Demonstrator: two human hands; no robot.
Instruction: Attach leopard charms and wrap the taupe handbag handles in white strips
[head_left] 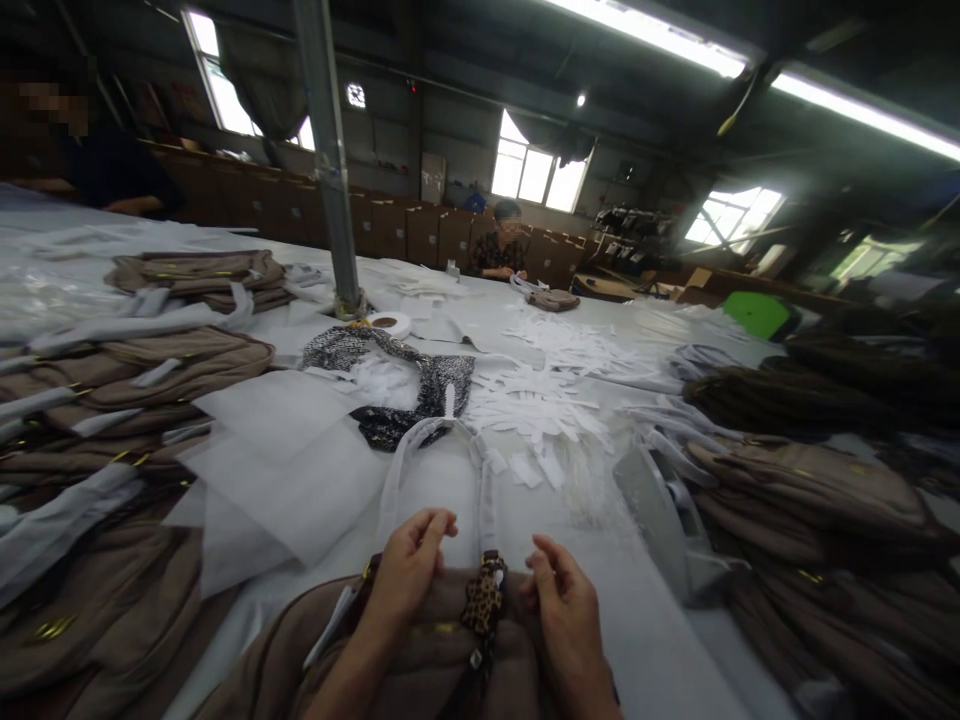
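Note:
A brown fabric bag (345,640) lies in front of me at the bottom of the head view. Its handle (401,470), wrapped in white material, arches away over the table. A leopard-print charm (481,600) hangs near the handle's right base, with a dark strap below it. Over the bag, left of the charm, my left hand (409,565) has its fingers curled together; whatever they may hold is too small to make out. My right hand (566,600) is just right of the charm, fingers loosely bent and apart, with nothing visible in them.
Brown bags are piled at left (150,370) and right (825,490). White sheets (292,460), a black-and-white patterned cloth (446,385), white strips (532,395) and a tape roll (390,324) lie ahead. A metal post (326,150) rises from the table. Two people sit beyond.

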